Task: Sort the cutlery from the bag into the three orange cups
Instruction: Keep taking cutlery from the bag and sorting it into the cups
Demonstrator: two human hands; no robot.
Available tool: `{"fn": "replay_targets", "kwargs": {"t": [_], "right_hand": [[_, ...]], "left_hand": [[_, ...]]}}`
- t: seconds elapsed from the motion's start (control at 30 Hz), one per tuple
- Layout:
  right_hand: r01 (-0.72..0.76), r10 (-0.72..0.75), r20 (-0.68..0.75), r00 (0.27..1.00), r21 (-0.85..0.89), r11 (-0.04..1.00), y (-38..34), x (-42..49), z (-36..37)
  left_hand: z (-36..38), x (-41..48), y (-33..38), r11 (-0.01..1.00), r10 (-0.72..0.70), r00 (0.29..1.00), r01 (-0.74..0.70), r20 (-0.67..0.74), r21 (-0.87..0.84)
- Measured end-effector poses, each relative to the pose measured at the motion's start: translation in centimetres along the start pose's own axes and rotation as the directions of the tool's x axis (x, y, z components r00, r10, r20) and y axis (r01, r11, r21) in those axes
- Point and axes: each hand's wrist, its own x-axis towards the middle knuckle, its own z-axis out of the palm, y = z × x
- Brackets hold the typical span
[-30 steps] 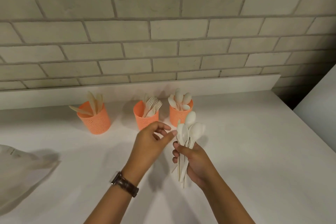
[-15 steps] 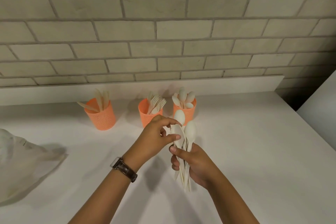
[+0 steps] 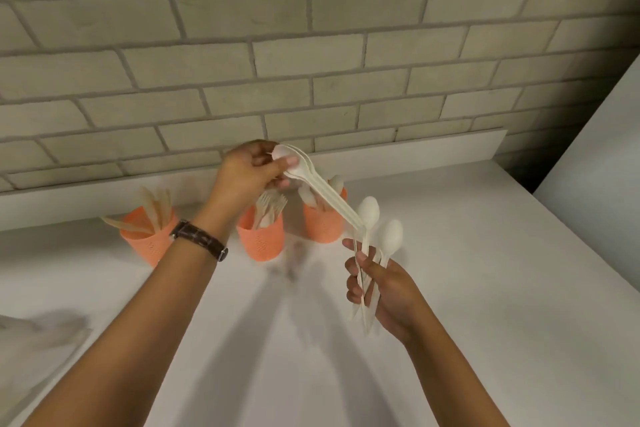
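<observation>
While pinching spoons (image 3: 325,193), left hand (image 3: 247,172) hovers

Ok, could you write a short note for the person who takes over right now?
Left hand: pinches stacked spoons by the bowls, above the cups.
Right hand: grips loose spoons by the handles.
By the wall: left cup holds knives, middle cup forks, right cup spoons. Bag at the left edge, contents unseen.
Done: every cup holds some cutlery.
To do: put both spoon bundles in the right cup, then check the bag.
</observation>
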Motion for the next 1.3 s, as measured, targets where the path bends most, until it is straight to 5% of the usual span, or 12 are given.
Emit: {"fn": "replay_targets", "kwargs": {"t": [0.2, 0.47, 0.57, 0.67, 0.9, 1.13, 1.3], "right_hand": [[0.005, -0.004, -0.018, 1.0, 0.007, 1.0, -0.1, 0.1, -0.8], [0.001, -0.008, -0.106, 0.994, -0.07, 0.998, 0.1, 0.2, -0.5], [-0.003, -0.012, -0.172, 0.985, -0.086, 0.996, 0.3, 0.4, -0.3], [-0.026, 0.009, -0.178, 0.984, -0.093, 0.995, 0.6, 0.4, 0.1], [-0.109, 0.105, -0.03, 0.994, -0.179, 0.978, 2.6, 0.4, 3.4], [-0.11, 0.143, 0.108, 0.984, -0.266, 0.958, 4.3, 0.9, 7.6], [-0.154, 0.18, 0.089, 0.98, -0.247, 0.957, 5.6, 2.2, 9.9]], "left_hand": [[0.7, 6.2, -0.9, 0.968, 0.142, 0.949, -0.074, -0.282, 0.24], [3.4, 5.7, -7.4, 0.831, -0.028, 0.996, 0.069, -0.083, 0.552], [3.4, 3.5, -6.7, 0.812, 0.044, 0.997, 0.005, -0.069, 0.584], [3.2, -0.5, -6.1, 0.891, 0.02, 0.999, -0.005, -0.028, 0.454], [1.2, -9.4, -6.5, 0.934, -0.294, 0.951, 0.265, 0.094, 0.241], [-4.8, -10.4, -5.5, 0.949, -0.292, 0.938, 0.308, -0.185, 0.064], [-13.5, -7.8, -3.1, 0.991, -0.107, 0.855, 0.133, -0.508, 0.017]]}}
